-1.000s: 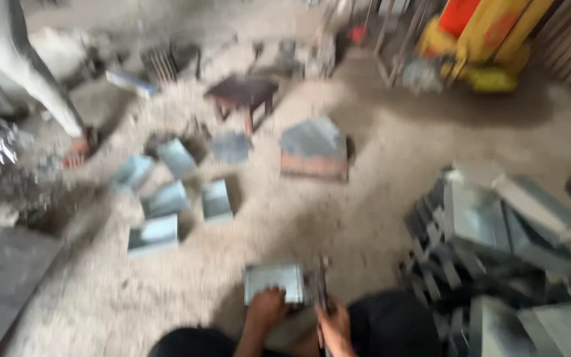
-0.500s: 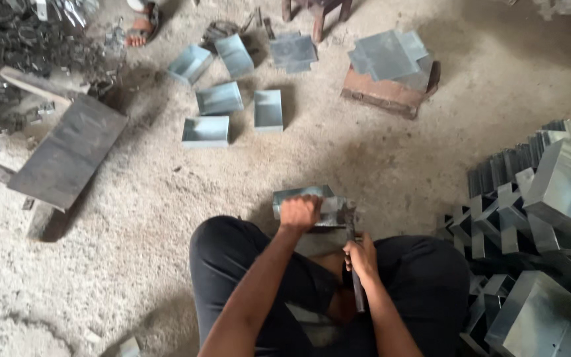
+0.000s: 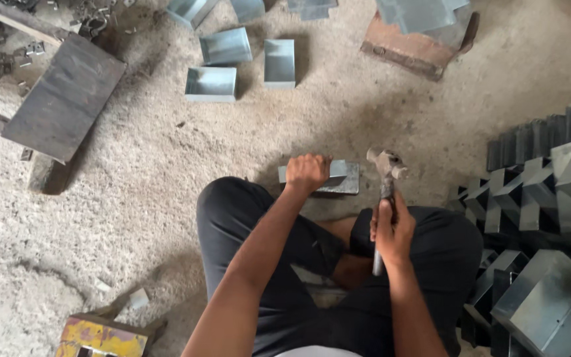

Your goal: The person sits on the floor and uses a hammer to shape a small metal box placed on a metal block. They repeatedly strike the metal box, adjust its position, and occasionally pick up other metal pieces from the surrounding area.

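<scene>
I sit cross-legged on a sandy floor. My left hand (image 3: 306, 172) grips the near edge of a folded grey sheet-metal piece (image 3: 342, 177) lying on the ground in front of my knees. A hammer (image 3: 385, 192) stands upright in my right hand (image 3: 391, 228), fingers wrapped round its handle, its metal head raised just right of the sheet-metal piece.
Several finished open metal boxes (image 3: 211, 84) lie on the floor ahead. A dark steel plate (image 3: 64, 96) rests at the upper left beside scrap. Stacks of folded metal parts (image 3: 550, 198) crowd the right side. A brick block carrying sheets (image 3: 418, 46) sits at the top.
The view has tilted down toward my lap. My right hand has lifted the hammer beside the metal piece; my left hand stays on that piece.
</scene>
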